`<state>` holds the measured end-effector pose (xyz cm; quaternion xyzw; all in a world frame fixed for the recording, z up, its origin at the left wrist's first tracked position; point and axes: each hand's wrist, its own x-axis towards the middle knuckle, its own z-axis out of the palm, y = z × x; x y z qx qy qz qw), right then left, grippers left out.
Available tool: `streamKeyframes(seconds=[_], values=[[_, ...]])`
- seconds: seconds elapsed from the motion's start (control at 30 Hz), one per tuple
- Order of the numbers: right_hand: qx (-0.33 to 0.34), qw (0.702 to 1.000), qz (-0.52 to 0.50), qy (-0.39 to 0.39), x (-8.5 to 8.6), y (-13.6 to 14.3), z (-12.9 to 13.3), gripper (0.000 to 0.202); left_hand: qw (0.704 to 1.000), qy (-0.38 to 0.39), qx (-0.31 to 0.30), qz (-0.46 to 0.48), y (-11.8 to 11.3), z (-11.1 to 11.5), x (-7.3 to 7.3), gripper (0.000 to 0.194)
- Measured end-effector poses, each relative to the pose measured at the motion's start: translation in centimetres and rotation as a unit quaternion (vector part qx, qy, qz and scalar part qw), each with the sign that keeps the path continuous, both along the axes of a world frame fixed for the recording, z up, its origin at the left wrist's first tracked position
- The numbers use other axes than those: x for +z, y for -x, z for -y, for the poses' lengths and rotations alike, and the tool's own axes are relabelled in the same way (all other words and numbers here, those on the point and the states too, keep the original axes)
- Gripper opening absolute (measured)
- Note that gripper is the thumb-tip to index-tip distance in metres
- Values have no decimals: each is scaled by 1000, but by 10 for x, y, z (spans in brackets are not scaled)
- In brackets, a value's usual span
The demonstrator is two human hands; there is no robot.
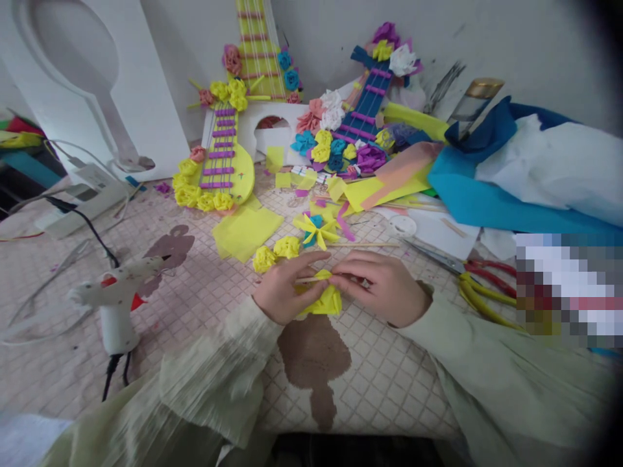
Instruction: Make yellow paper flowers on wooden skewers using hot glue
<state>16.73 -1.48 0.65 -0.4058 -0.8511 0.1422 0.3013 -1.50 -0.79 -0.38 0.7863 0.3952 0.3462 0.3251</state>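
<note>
Over the middle of the table, my left hand (292, 290) is closed with a thin wooden stick (306, 280) between thumb and fingers. My right hand (384, 285) pinches the top edge of a piece of yellow crepe paper (328, 302) at the stick's end. The paper hangs folded below my fingertips. Just behind my left hand lie two crumpled yellow paper roses (265, 259). A star-shaped yellow paper flower (318, 231), with blue paper under it, is beyond both hands. Another thin stick (365, 245) lies behind my right hand.
A glue gun (117, 298) with its cord stands at left. Yellow paper sheets (248, 230) lie behind the hands. Red-handled scissors (452, 263) are at right. Flower-trimmed yellow (243, 170) and blue (367, 97) guitar models lean at the back, near blue paper (487, 188).
</note>
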Motion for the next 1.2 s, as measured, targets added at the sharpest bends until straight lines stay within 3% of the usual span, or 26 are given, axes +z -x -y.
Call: streamKeyframes(seconds=[0.27,0.37,0.53,0.67,1.0,1.2], values=[[-2,1000,-15,23,3,1,2,17,994,-88,2,-58,1,2,1,31],[-7,1000,-20,15,3,1,2,16,995,-70,2,-66,1,3,2,32],[-29,999,-40,-12,0,1,1,17,998,24,-3,-66,1,2,1,37],[-34,997,-62,9,1,0,3,15,997,74,4,-22,0,2,2,25],[-10,996,-52,78,10,-1,1,17,999,2,-5,-47,3,2,3,14],[-9,999,-32,37,10,-1,0,19,999,20,-8,-48,2,5,5,12]])
